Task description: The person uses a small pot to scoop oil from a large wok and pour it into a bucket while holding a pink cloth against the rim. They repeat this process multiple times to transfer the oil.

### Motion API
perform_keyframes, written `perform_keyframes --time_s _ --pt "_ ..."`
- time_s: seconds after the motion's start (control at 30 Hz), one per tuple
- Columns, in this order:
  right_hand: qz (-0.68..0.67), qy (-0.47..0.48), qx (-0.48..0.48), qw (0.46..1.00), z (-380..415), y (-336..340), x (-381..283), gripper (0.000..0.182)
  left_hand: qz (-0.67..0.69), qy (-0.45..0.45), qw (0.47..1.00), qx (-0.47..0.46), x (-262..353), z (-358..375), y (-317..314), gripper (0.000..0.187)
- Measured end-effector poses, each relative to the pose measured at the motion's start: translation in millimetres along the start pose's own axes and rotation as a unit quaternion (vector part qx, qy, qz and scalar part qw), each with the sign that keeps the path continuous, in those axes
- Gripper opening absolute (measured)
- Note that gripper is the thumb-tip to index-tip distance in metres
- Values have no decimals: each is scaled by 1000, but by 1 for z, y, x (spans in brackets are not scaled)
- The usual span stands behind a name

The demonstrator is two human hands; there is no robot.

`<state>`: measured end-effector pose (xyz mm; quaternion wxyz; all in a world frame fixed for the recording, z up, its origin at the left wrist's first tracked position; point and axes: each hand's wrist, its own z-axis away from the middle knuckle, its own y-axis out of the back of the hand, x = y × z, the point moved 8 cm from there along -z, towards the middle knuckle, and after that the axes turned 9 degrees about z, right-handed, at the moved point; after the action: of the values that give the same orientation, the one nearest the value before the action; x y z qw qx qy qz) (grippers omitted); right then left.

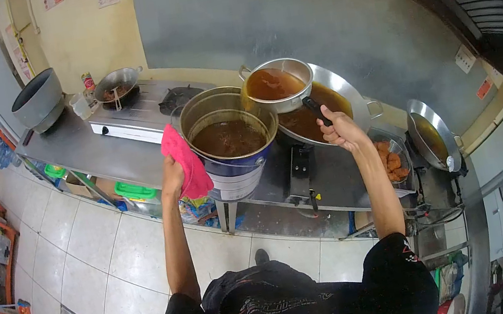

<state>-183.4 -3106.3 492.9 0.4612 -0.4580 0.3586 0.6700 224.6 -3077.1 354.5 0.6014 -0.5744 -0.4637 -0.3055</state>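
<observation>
We hold the pot by its handle in our right grip, brown liquid inside, over the edge of the wok; our left grip clutches a cloth beside the bucket.

Tub on L end of table; R of it, stove w/ small wok on top; bucket mid; saucepan w/ liquid over big wok, R of bucket; basket w/ food nr R side; third wok R of basket.
</observation>
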Motion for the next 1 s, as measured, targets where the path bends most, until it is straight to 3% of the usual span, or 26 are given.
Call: perform_keyframes --time_s 0.07,0.73,1.0 --pt "6 6 -1 1000 -3 -5 1 41 21 -34 999 -1 0 -4 0 16" --pt "150 47 38 987 -16 -23 -11 45 6 -29 1000 10 -6 -3 4 22" --pt "305 106 114 940 -18 -24 -21 50 -1 -41 999 7 4 5 -4 22"
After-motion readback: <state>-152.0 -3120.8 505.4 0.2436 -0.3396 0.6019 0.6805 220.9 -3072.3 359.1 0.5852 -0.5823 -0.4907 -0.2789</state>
